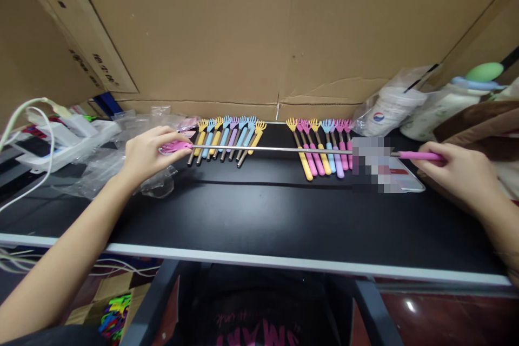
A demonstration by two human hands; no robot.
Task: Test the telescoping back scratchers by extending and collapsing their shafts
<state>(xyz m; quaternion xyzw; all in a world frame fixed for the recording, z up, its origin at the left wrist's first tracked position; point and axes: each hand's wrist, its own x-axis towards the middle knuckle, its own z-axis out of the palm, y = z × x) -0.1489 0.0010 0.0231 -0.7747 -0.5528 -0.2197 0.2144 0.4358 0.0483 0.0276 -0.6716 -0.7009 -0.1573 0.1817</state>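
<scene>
A telescopic back scratcher (pixel 259 148) with a pink claw and pink handle is stretched out level above the black table. My left hand (pixel 152 154) pinches its claw end. At the other end, my right hand (pixel 462 173) is closed around the pink handle. Beneath and behind the rod lie two groups of back scratchers in yellow, blue, purple and pink. The left group (pixel 231 138) sits close to my left hand, its claws toward the cardboard. The right group (pixel 320 151) lies between the middle of the table and a phone (pixel 407 179), which is partly blurred out.
Clear plastic bags (pixel 105 167) and a white power strip (pixel 77 138) with cables are at the left. A lidded cup (pixel 389 111) in a bag and a bottle (pixel 454 102) stand back right. Cardboard (pixel 243 32) walls the back. Below left, a box holds colourful pieces (pixel 115 316).
</scene>
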